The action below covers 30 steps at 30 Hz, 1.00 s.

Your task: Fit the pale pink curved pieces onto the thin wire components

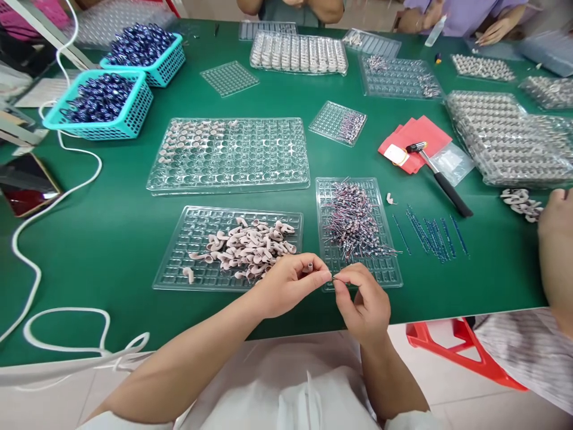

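My left hand pinches a small pinkish rubber sleeve at the near edge of the green table. My right hand meets it fingertip to fingertip, pinching a thin wire part too small to name. Just beyond the left hand a clear tray carries a heap of the same pinkish sleeves. Beyond the right hand a second clear tray bears a pile of small wired components.
A large clear tray partly filled with sleeves lies mid-table. Two teal baskets of blue parts stand at the far left. A hammer, red papers, stacked trays, a white cord and other people's hands surround them.
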Tool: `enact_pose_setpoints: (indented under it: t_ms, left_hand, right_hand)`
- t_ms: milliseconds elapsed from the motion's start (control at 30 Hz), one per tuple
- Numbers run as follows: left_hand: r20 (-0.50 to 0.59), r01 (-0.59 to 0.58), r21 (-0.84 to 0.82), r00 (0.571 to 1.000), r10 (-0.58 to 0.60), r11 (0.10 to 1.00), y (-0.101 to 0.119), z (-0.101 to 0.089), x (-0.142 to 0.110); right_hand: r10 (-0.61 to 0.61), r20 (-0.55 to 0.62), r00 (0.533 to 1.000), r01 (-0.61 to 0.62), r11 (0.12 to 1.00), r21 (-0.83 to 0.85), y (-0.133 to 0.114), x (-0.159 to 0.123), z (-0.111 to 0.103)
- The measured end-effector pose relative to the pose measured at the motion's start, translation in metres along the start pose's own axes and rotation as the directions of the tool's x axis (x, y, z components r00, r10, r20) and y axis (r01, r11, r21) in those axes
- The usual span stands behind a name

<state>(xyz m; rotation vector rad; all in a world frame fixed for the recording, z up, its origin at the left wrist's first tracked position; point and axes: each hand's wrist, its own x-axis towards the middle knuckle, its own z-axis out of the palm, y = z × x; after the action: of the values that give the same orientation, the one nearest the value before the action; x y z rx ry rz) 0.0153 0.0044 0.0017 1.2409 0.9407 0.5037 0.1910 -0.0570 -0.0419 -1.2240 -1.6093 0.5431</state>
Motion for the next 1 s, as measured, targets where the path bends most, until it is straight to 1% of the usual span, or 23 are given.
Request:
enact_pose_setpoints:
  t_ms: [67, 167, 267, 333, 600, 800, 1000]
  left_hand:
    - [0.025, 0.037, -0.102, 0.999, -0.035, 0.994, -0.002, 0.002, 0.001]
    - [0.074, 0.079, -0.256, 0.995, -0.062, 0.963, -0.007, 0.005, 0.002]
    - [0.096, 0.105, -0.367, 0.993, -0.074, 0.924, -0.01, 0.008, 0.002]
    - [0.099, 0.115, -0.406, 0.992, -0.081, 0.907, -0.011, 0.009, 0.002]
    - [0.092, 0.11, -0.425, 0.993, -0.078, 0.899, -0.011, 0.009, 0.002]
    - [0.082, 0.066, -0.44, 0.996, -0.034, 0.896, -0.01, 0.01, 0.001]
    - [0.093, 0.021, -0.388, 0.996, 0.016, 0.921, -0.013, 0.009, 0.002]
  right_hand:
    - [0.032, 0.012, 0.999, -0.033, 0.997, 0.066, 0.0, 0.0, -0.001]
    - [0.044, 0.011, 0.999, -0.046, 0.988, 0.15, 0.0, 0.0, -0.002]
    - [0.038, -0.012, 0.999, -0.035, 0.984, 0.172, -0.001, 0.0, -0.002]
    - [0.032, -0.029, 0.999, -0.026, 0.983, 0.181, -0.001, 0.001, -0.001]
    - [0.072, -0.078, 0.994, -0.049, 0.965, 0.259, 0.001, -0.001, -0.003]
    - [0.088, -0.079, 0.993, -0.057, 0.942, 0.33, 0.002, -0.002, -0.004]
    - [0.101, -0.078, 0.992, -0.063, 0.919, 0.39, 0.001, -0.002, -0.004]
